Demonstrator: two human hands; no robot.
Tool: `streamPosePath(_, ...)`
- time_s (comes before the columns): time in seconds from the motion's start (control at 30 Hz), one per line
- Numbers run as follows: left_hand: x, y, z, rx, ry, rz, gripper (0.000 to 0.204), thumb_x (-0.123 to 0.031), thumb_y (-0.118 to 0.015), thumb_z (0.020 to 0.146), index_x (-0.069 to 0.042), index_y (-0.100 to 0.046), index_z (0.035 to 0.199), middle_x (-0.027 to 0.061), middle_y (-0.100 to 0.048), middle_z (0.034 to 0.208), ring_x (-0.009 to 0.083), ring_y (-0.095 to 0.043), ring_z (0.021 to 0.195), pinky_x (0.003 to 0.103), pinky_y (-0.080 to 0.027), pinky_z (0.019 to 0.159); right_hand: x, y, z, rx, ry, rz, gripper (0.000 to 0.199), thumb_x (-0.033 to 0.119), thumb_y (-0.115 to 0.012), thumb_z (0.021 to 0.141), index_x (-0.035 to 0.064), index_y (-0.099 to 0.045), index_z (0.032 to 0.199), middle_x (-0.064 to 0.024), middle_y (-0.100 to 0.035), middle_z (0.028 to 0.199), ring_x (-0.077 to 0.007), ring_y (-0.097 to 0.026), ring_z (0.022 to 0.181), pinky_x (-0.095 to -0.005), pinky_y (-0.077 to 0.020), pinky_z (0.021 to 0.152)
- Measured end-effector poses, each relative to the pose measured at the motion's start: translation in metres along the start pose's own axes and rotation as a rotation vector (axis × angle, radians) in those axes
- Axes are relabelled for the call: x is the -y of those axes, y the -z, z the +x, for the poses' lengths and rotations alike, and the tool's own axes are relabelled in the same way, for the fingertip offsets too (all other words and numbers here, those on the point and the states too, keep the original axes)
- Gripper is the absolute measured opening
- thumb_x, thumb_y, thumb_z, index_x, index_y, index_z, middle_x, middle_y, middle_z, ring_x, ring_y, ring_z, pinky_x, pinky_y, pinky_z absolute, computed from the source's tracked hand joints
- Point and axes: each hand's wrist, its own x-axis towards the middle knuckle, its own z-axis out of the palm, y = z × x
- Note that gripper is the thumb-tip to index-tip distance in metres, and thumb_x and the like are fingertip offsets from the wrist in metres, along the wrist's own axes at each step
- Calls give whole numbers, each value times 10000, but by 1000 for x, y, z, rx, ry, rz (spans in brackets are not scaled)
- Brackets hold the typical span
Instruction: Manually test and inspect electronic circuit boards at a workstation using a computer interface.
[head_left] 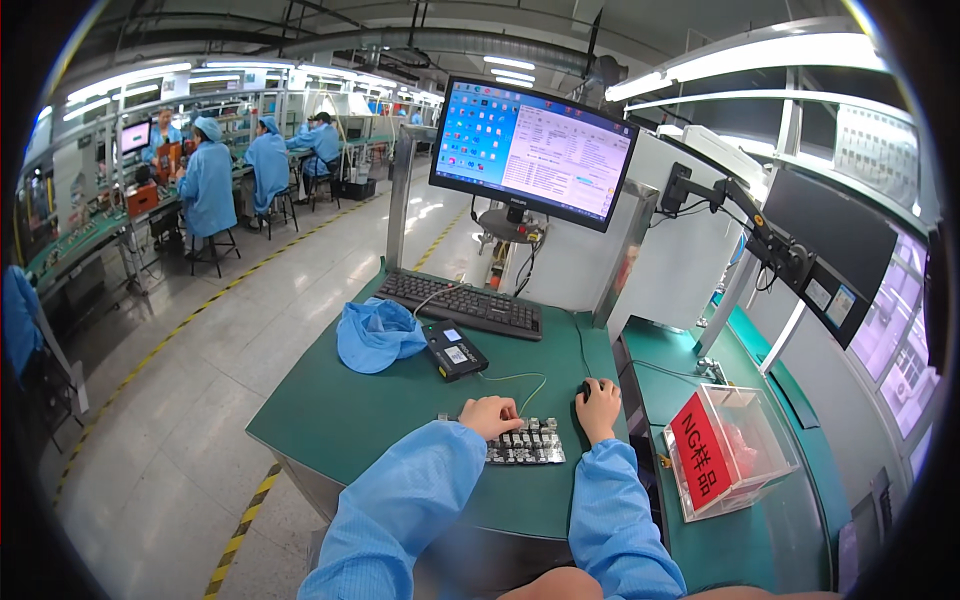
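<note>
My left hand [490, 417] rests at the upper left edge of a block of small silvery metal parts set in rows [538, 450]. Its fingers are curled down onto the parts, and whatever they pinch is too small to make out. A thin yellow-green cable [545, 380] runs from a black box with a small lit screen [455, 350] to beside those fingers. My right hand [600, 408] is wrapped over a black computer mouse [584, 389] near the table's right edge. Both forearms are in blue sleeves.
A black keyboard [460, 303] and a blue cloth cap [372, 336] lie farther back on the green table [320, 410]. A lit monitor [530, 150] stands behind. At right are a clear box with a red label [735, 450] and an arm-mounted screen [830, 240]. Several people sit at far left.
</note>
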Motion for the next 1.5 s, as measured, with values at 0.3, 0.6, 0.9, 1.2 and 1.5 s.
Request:
streamPosePath(0.3, -3, 1, -1, 13, 27, -53, 257, -406, -678, 745, -159, -669, 817, 7, -667, 815, 177, -634, 806, 334, -434, 739, -3, -3, 3, -5, 23, -48, 239, 202, -635, 708, 123, -661, 933, -83, -564, 999, -282, -503, 991, -408, -401, 801)
streamPosePath(0.6, -1, 3, 1, 40, 58, -95, 270, -412, -675, 749, -150, -671, 815, 6, -664, 817, 170, -632, 794, 324, -434, 753, -4, -2, 2, 5, 20, -52, 229, 206, -625, 723, 130, -668, 934, -63, -565, 975, -261, -509, 980, -397, -395, 801)
streamPosePath(0.9, -3, 3, -3, 20, 55, -59, 265, -409, -671, 751, -150, -674, 809, 11, -661, 823, 179, -623, 816, 334, -399, 775, 0, 0, 3, 24, 30, -50, 243, 205, -631, 699, 116, -654, 923, -77, -560, 984, -274, -496, 994, -410, -383, 798)
streamPosePath(1.2, 0, -1, 1, 9, 27, -66, 268, -417, -679, 744, -153, -675, 794, 13, -660, 819, 190, -627, 818, 343, -398, 766, 23, 21, 11, -91, 188, -35, 203, 156, -627, 685, 78, -591, 868, -112, -543, 986, -295, -490, 964, -413, -383, 799)
streamPosePath(1.5, 4, -2, 2, -2, 29, -45, 270, -422, -676, 742, -156, -672, 789, 5, -654, 818, 190, -616, 822, 344, -385, 772, 11, 13, 21, -196, 250, 155, 251, 116, -621, 714, 75, -529, 484, -73, -524, 539, -275, -507, 586, -388, -370, 631)
